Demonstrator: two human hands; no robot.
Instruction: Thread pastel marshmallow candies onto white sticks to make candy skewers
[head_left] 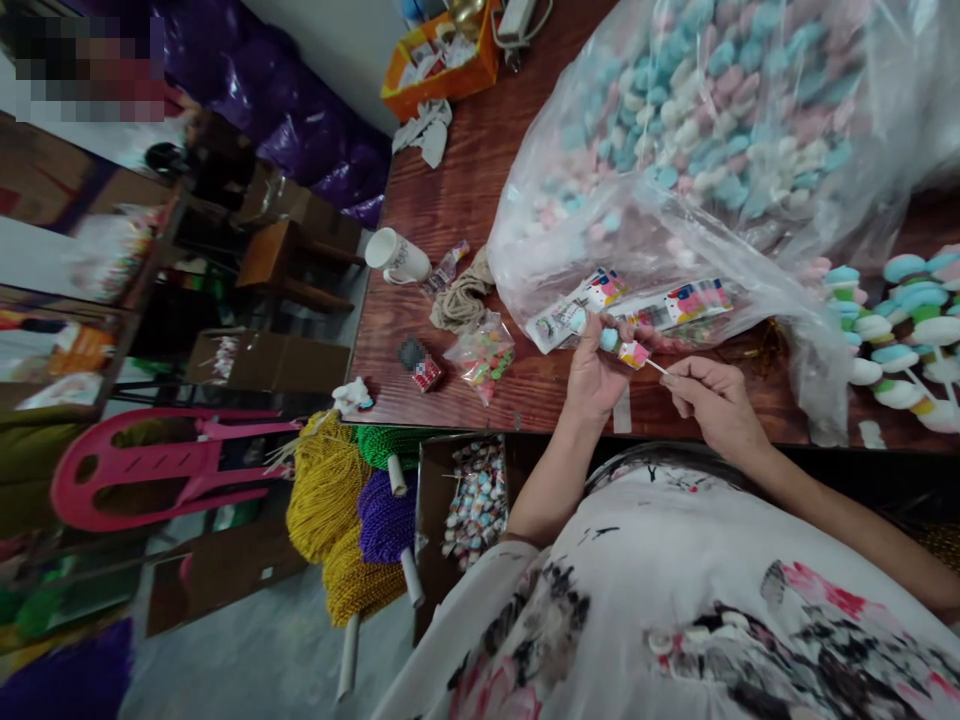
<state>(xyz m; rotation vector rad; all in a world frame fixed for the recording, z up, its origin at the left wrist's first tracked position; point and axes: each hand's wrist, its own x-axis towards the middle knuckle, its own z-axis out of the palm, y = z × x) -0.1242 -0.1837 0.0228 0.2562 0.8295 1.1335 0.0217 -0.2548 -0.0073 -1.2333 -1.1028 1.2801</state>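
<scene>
Over the table's front edge, my left hand (594, 375) is closed around a marshmallow lollipop (634, 353) in a printed clear wrapper. A blue marshmallow shows at its fingertips. My right hand (716, 402) pinches the white stick (657, 368) that comes out of the lollipop's lower end. Just behind my hands lie flat printed wrappers (679, 304), partly on a big clear plastic bag (540, 215) full of pink, white and blue marshmallows. At the right sits a pile of marshmallow sticks (900, 335).
On the wooden table (442, 215) are a white mug (397, 257), a small bag of gummy candies (484, 358), a beige cloth (461, 297) and an orange box (442, 70). Below its edge, a carton (425, 500) holds several wrapped lollipops, beside coloured cord bundles (322, 490). A pink chair (150, 465) stands left.
</scene>
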